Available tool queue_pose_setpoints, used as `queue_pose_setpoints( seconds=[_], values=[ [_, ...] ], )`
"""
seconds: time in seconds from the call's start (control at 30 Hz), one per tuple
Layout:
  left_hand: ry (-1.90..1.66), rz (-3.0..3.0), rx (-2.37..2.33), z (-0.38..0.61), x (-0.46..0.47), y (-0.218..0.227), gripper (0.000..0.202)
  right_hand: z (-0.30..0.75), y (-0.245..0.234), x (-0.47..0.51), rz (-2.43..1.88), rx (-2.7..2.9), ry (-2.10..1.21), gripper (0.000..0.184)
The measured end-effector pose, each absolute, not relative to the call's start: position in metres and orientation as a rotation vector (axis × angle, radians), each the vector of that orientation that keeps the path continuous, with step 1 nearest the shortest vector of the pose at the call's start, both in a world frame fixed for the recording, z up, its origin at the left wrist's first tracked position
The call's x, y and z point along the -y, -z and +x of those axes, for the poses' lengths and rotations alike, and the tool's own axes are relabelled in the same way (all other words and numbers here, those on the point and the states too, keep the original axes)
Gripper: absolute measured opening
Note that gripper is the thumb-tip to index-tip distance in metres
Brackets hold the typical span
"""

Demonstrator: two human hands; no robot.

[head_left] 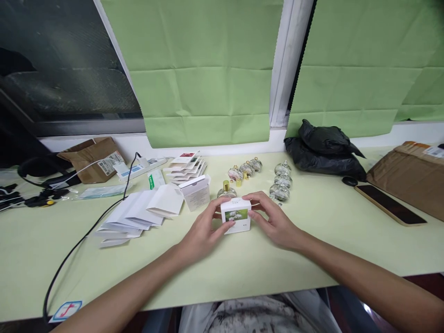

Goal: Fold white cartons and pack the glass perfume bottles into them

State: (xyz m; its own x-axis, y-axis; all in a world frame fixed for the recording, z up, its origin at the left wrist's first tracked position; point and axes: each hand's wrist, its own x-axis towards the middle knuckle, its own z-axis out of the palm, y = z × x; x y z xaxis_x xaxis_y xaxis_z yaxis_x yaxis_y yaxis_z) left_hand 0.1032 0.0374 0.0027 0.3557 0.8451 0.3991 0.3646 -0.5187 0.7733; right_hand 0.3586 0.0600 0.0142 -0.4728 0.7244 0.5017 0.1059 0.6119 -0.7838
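A small white box (239, 225) with a green flower picture stands upright on the table, its top closed. My left hand (203, 229) grips its left side, thumb across the front. On the right side, my right hand (275, 219) holds the same box, fingers at the top corner and thumb on the front edge. Just behind the box is a glass perfume bottle (225, 190) with a gold cap. Another white box (196, 194) stands to the left behind my left hand. Farther back are several round glass bottles (236, 173) and loose gold caps (238, 182). More glass bottles (279, 192) line up at the right.
Flattened white cartons (138, 212) lie left, with folded printed cartons (185, 166) behind. A black cable (86, 236) crosses the left side. A cardboard box (93, 159) sits back left. Black plastic bags (326, 150), a phone (390, 204) and a brown parcel (409, 173) are right.
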Motion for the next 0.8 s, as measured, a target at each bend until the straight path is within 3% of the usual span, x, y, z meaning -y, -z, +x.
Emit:
queue_pose_setpoints(
  seconds=[0.6, 0.8],
  values=[
    [-1.026, 2.125, -1.050, 0.096, -0.031, -0.013, 0.053, 0.359, -0.008, -0.060, -0.646, 2.027, -0.905, 0.047],
    [-0.734, 2.270, -1.304, 0.047, -0.014, -0.027, 0.053, 0.362, -0.006, -0.062, -0.699, 2.067, -0.896, 0.061]
  ],
)
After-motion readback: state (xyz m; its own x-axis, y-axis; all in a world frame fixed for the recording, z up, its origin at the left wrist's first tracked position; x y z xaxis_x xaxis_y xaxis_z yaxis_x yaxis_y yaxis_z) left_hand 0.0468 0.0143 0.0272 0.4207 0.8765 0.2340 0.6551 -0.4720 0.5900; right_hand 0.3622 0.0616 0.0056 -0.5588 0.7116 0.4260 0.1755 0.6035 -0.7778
